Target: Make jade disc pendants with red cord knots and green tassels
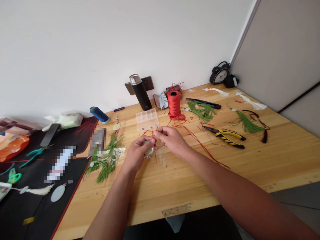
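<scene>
Near the middle of the wooden table, my left hand (138, 149) pinches a red cord (155, 155) beside a round pale pendant (149, 148), which lies partly behind its fingers. My right hand (170, 139) is closed on the same cord just to the right, thumb and index finger together. The two hands almost touch. A loose end of the cord hangs below the fingertips. Just beyond the hands stands a clear compartment box (147, 120) with small purple beads at its near edge. The exact knotting between the fingers is too small to make out.
A red thread spool (174, 104) and a black flask (141, 93) stand behind the hands. Yellow-black pliers (227, 135) and a box cutter (205, 103) lie right. Green tassels (106, 168) and a blue spool (100, 115) are left. An alarm clock (220, 76) sits back right.
</scene>
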The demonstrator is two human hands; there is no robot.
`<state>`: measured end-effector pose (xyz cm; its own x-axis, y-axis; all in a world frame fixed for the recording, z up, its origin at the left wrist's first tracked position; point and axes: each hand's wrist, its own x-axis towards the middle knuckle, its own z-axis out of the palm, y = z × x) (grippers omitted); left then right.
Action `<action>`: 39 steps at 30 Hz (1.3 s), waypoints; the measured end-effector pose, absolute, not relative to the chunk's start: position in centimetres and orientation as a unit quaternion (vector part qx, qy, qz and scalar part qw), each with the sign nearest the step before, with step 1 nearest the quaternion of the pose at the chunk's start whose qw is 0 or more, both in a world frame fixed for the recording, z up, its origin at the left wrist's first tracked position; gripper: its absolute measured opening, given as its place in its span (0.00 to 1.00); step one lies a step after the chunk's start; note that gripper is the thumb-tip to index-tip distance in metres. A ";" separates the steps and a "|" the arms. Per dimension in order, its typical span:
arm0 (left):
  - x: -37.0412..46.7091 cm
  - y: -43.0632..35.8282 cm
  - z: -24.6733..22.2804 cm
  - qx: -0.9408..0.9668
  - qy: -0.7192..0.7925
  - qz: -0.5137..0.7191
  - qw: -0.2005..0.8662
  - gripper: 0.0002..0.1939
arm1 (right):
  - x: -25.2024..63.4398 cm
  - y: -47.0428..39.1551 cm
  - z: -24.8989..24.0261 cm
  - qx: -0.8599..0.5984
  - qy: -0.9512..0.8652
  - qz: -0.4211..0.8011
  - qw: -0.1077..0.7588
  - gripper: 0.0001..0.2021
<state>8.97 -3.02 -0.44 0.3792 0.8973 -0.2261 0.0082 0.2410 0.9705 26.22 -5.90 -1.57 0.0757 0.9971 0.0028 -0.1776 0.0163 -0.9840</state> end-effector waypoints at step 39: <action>9.1 -3.0 -0.4 0.523 0.426 0.326 0.663 0.22 | 26.5 -5.8 -1.2 -0.498 -0.418 0.495 0.577 0.14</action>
<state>9.08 -3.03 -0.39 0.4247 0.8773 -0.2233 0.0134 0.2406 0.9705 26.46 -5.85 -1.18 0.1615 0.9868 -0.0111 -0.1537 0.0141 -0.9880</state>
